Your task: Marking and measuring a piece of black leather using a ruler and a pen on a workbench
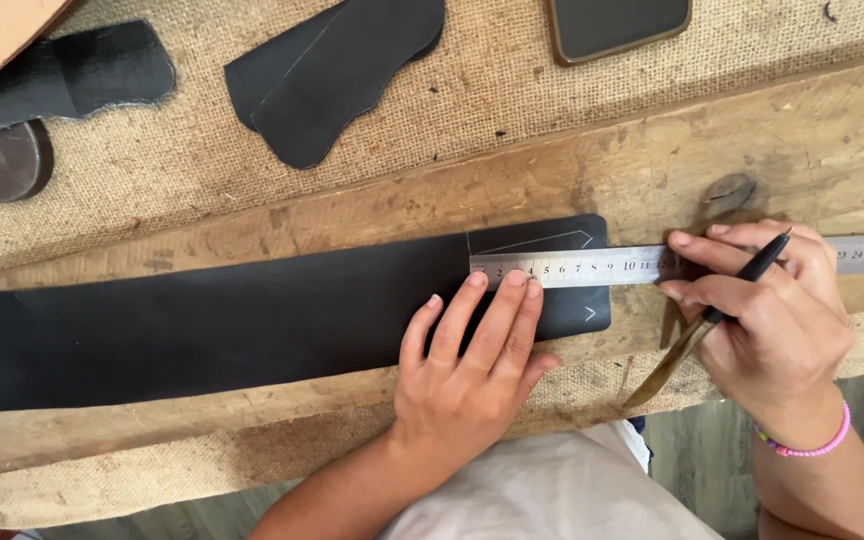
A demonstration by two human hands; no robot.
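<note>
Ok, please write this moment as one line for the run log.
left hand: flat, pressing steel ruler onto black leather strip | right hand: holding black pen beside ruler | surface: wooden board

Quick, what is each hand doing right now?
Left hand: open, fingers flat, pressing the steel ruler onto the black leather strip.
Right hand: closed around a black pen, also touching the ruler.

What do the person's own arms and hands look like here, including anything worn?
Both forearms are bare, with no sleeves or gloves. The right hand has a thin pink beaded bracelet at its wrist. The left hand wears nothing; no rings show on its fingers.
</note>
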